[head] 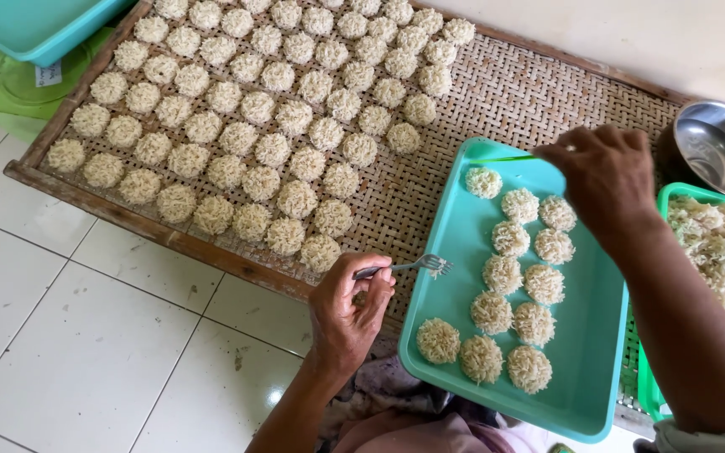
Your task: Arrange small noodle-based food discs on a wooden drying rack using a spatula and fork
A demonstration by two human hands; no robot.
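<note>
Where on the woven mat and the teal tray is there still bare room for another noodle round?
Woven mat: bare right part, between the noodle rounds and the steel bowl; its left is packed. Teal tray: bare strip along its right side and left edge near the fork.

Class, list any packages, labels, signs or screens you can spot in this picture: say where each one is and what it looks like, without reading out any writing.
Label: a small white paper tag with dark markings, top left, on the green lid just below the teal tub.
No packages, signs or screens are in view.
</note>
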